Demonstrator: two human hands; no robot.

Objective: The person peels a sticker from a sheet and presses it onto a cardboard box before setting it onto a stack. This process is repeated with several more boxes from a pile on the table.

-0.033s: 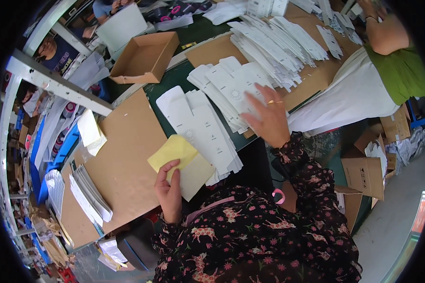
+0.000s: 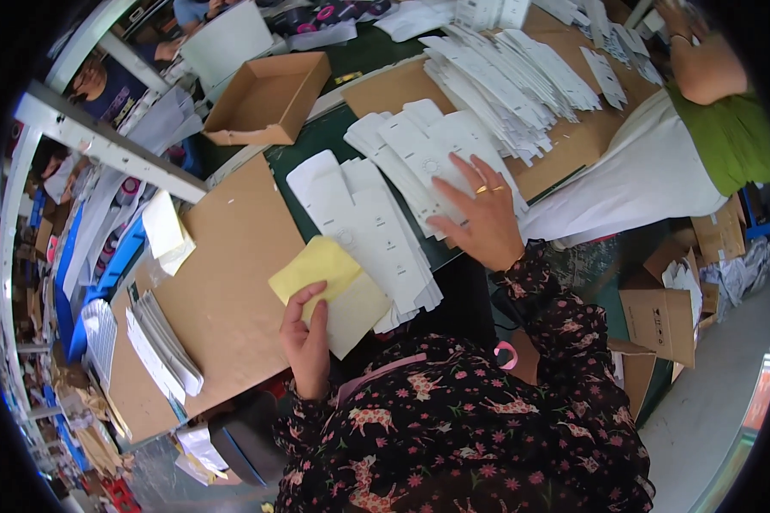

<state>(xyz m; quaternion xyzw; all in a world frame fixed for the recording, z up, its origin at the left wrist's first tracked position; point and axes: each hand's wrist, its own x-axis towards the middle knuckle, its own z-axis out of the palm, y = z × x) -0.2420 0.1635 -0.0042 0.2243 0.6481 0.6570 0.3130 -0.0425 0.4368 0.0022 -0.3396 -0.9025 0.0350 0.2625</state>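
Observation:
Between the thumb and fingers of my left hand [image 2: 306, 346] is a sheet of paper [image 2: 325, 278], bright yellow on its upper part and pale cream below. Just beyond it lies a fanned stack of flat white cartons [image 2: 381, 235] with small printed marks. My right hand [image 2: 485, 209], a gold ring on one finger, spreads its fingers over a second stack of white cartons [image 2: 432, 150]. The fingertips rest on or just above the top carton; whether they touch is hard to tell. Nothing shows in that hand.
A large heap of flat white cartons [image 2: 505, 81] covers the far right. An open brown tray box [image 2: 269, 98] stands at the far left. Brown cardboard [image 2: 231, 291] carries a bundle of white sheets [image 2: 167, 346]. A co-worker in green [image 2: 727, 128] is at the right, beside a metal post [image 2: 111, 141] opposite.
My right hand has shifted slightly and looks less smeared, its fingers now over the carton stack. My left hand still holds the yellow sheet. The whole view has moved a little.

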